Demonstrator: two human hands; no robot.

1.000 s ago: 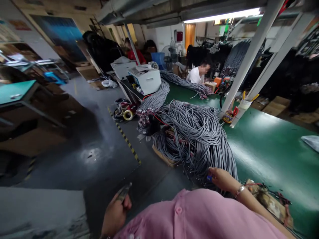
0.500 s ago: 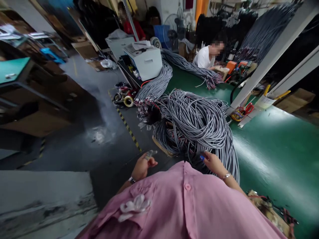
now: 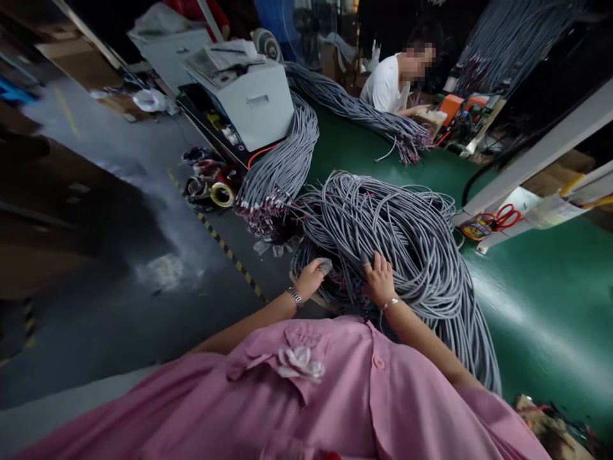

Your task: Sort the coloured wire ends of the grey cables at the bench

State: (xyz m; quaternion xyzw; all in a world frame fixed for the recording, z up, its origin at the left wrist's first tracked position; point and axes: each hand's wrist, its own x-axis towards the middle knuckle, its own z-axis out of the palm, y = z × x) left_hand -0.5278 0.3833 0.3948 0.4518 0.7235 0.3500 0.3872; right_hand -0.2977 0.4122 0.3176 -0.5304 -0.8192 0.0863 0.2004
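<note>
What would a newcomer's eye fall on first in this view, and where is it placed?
Probably the big heap of grey cables in the middle, with the right hand at its near side. Next, perhaps, the pink shirt across the bottom, with a white flower ornament on its front.

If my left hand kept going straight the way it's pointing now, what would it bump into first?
Most likely the grey cables: your left hand points toward the pile's side, though depth is hard to judge from this view.
</note>
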